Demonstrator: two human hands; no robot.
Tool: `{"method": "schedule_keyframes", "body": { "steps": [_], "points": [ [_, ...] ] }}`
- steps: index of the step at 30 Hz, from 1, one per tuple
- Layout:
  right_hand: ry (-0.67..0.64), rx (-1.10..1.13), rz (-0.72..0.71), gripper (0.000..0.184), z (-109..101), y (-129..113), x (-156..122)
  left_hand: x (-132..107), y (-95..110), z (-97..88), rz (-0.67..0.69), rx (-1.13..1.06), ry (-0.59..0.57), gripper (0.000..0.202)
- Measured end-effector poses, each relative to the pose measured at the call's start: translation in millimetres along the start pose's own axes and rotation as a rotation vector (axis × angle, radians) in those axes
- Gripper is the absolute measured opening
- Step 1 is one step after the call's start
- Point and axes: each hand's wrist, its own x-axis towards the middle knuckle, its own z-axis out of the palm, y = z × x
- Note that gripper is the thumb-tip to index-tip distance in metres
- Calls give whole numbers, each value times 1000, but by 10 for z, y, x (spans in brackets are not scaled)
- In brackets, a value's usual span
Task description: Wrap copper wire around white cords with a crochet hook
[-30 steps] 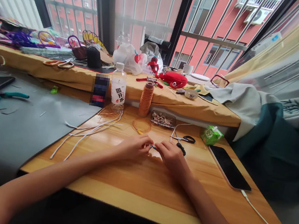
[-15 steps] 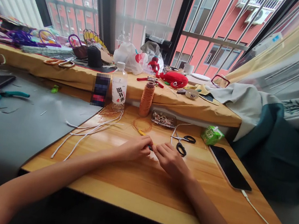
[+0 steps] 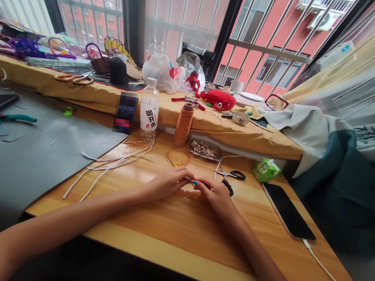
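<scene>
My left hand [image 3: 166,184] and my right hand [image 3: 216,195] meet fingertip to fingertip over the wooden table [image 3: 173,233]. Both pinch a tiny blue piece [image 3: 194,182] held between them; what it is I cannot make out. A loose coil of orange wire [image 3: 177,157] lies just beyond my fingers. Black-handled scissors [image 3: 229,178] rest right beside my right hand. Several white cords [image 3: 108,166] trail across the table to the left of my left hand.
An orange wire spool [image 3: 183,124], a water bottle [image 3: 148,109] and a small tray of bits [image 3: 204,149] stand at the table's back. A green carton [image 3: 265,169] and a phone [image 3: 287,209] with cable lie right. Teal pliers [image 3: 5,120] sit on the grey mat [image 3: 9,164].
Both hands have shifted slightly away from me and lifted a little, still pinched together on the small blue piece. Nothing else has moved.
</scene>
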Motion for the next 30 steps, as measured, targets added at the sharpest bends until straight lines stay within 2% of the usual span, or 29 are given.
{"method": "schedule_keyframes", "body": {
  "steps": [5, 14, 16, 23, 30],
  "points": [
    [44, -17, -10, 21, 10, -21, -10, 0, -9, 16, 2, 2, -4, 19],
    [135, -397, -269, 22, 66, 87, -6, 20, -19, 25, -63, -14, -21, 21],
    [118, -359, -244, 22, 57, 77, -7, 26, -6, 5, -70, -19, -26, 18],
    [32, 28, 8, 20, 9, -22, -18, 40, 28, -66, -117, -106, 22, 15],
    [147, 12, -9, 20, -17, -29, -3, 72, 14, -82, -309, -333, -7, 21]
  ]
}}
